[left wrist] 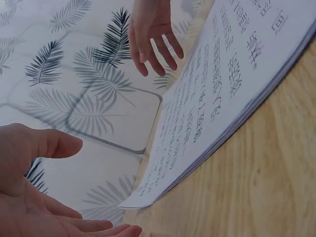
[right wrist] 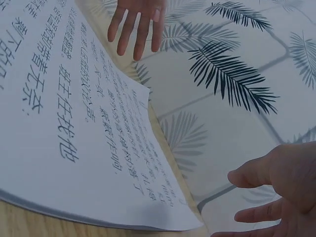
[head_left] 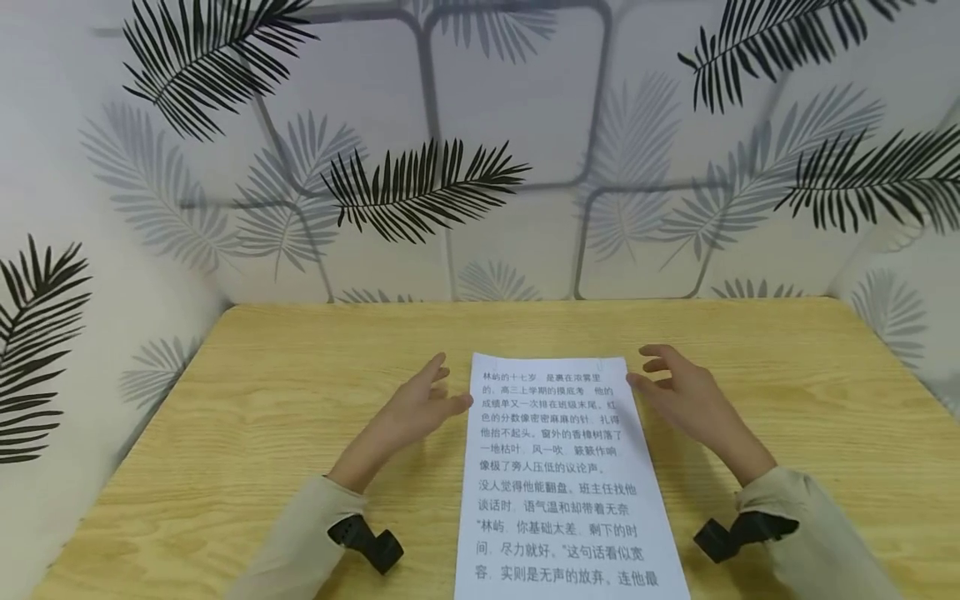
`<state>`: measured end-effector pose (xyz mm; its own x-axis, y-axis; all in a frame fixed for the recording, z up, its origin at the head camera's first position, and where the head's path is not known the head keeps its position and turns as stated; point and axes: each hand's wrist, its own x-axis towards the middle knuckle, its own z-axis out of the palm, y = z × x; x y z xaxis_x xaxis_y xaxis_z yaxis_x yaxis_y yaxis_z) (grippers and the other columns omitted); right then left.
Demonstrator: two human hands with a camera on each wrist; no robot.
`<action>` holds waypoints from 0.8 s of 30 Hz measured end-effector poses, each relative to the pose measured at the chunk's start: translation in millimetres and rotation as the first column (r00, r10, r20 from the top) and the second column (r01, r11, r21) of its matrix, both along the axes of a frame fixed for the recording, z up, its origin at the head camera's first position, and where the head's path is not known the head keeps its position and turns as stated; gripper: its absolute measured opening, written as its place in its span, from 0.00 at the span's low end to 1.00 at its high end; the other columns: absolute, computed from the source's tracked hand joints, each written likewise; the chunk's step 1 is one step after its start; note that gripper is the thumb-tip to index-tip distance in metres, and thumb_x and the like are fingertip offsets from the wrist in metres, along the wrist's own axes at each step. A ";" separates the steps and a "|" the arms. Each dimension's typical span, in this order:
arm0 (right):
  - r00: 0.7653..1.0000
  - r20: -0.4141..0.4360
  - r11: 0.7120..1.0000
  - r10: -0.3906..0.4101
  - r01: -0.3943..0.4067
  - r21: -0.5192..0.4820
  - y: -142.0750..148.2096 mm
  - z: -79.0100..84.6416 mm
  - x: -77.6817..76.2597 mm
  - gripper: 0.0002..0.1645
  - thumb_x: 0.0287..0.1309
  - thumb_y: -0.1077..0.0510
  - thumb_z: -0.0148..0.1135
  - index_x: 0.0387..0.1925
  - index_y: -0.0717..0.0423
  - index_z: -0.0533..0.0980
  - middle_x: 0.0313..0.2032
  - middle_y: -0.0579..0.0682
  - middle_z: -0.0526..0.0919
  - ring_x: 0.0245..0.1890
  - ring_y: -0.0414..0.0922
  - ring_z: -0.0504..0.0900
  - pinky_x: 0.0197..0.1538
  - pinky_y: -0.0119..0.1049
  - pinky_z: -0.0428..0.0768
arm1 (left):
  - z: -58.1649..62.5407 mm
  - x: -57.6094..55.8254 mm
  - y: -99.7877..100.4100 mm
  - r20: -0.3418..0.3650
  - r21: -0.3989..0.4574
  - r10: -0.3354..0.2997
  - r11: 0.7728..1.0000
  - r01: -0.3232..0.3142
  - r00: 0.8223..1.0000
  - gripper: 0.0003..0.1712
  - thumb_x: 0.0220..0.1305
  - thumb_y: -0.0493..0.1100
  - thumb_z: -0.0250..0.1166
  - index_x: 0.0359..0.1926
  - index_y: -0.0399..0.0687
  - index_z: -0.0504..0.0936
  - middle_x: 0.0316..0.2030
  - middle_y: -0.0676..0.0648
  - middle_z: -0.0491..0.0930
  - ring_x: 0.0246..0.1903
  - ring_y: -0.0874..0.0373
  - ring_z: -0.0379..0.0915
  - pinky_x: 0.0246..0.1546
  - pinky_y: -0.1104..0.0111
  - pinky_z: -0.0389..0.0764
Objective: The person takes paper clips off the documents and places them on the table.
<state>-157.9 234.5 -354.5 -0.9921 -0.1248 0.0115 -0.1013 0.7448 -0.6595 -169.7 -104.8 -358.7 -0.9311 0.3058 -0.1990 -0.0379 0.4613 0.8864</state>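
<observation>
Printed sheets [head_left: 558, 479] lie between the left grip [head_left: 411, 410] and right grip [head_left: 684, 398], both wide.

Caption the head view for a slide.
Left hand and right hand flank the far end of stacked Chinese-text pages on a wood-grain table, before a leaf-patterned backdrop.

Indoor tabletop booth, looks like a recording setup. Light wood-grain table [head_left: 225, 433] runs up to a pale backdrop [head_left: 517, 108] with palm-leaf and grey line print; same pattern wraps left and right sides. Paired black wrist cameras [head_left: 382, 550] fit that. Stack of printed Chinese text pages [head_left: 555, 479] reads desk-like. Can't tell whether home or office; backdrop could be cloth or wallpaper.
</observation>
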 end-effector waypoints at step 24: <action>0.953 0.294 0.880 0.067 0.082 -0.468 7.4 -27.7 0.3 0.31 0.66 0.61 0.58 0.64 0.76 0.62 0.57 0.68 0.74 0.43 0.41 0.81 0.45 0.32 0.82 | -30.7 -3.8 14.4 0.098 0.247 -0.152 0.961 0.124 0.984 0.19 0.71 0.34 0.53 0.60 0.30 0.72 0.42 0.40 0.82 0.36 0.58 0.77 0.37 0.70 0.76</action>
